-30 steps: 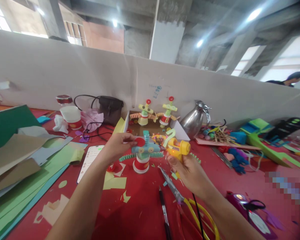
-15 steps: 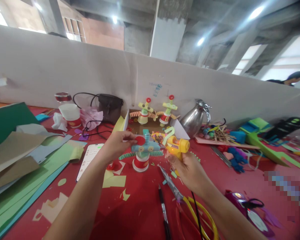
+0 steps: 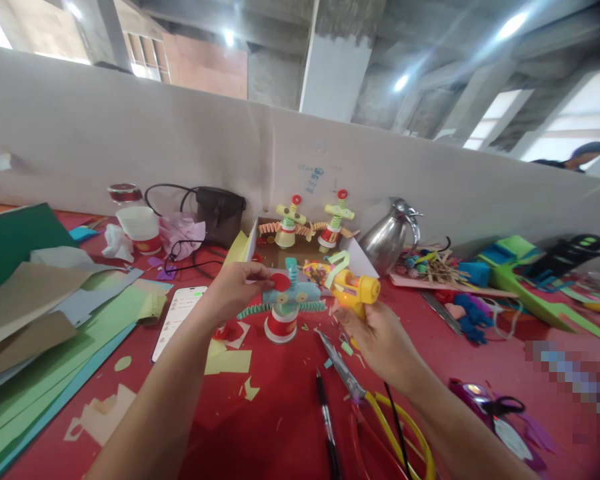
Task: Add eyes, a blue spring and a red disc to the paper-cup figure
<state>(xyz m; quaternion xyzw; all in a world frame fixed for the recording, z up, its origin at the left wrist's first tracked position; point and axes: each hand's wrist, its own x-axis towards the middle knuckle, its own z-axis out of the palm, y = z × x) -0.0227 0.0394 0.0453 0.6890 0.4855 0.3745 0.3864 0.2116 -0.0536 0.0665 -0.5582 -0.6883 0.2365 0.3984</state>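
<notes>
Between finger and thumb, my left hand (image 3: 247, 283) pinches a red paper disc (image 3: 281, 282), close to the blue paper head of a cup figure (image 3: 283, 327). This figure stands upright on the table with green folded-paper arms and a blue spring on top. My right hand (image 3: 375, 333) is wrapped round the grip of a yellow glue gun (image 3: 353, 293), its nozzle turned left toward the top of the figure. A black cord runs down from the gun. Whether the nozzle touches the disc is hard to see.
Two finished-looking paper figures (image 3: 336, 223) stand in an open box (image 3: 363, 259) against the wall. Scissors (image 3: 350, 380) and a pen (image 3: 326, 413) lie in front. Around are a phone (image 3: 177, 320), a steel jug (image 3: 385, 237), a paper cup (image 3: 141, 230) and stacked coloured paper (image 3: 55, 373).
</notes>
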